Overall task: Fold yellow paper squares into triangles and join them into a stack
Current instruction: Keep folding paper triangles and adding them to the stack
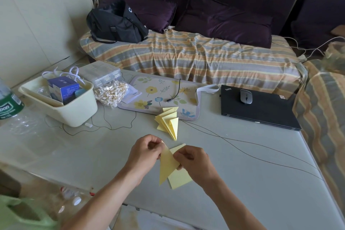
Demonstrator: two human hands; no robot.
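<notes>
Paper first: my left hand (144,152) pinches the top corner of a folded yellow triangle (168,162) and my right hand (194,162) pinches its right edge, holding it tilted just above a small pile of flat yellow squares (179,178) on the pale, smooth table (242,173). Beyond my hands lies the stack of joined triangles (169,122), a fanned, creased cluster touching the edge of a flowered mat (149,91). One cream plastic tub (61,106) holds a blue carton (62,87) and white straps; beside it sit a clear lidded box (99,73) and a clear bag of cotton swabs (112,93). One closed black laptop (259,108) carries one grey mouse (246,96).
</notes>
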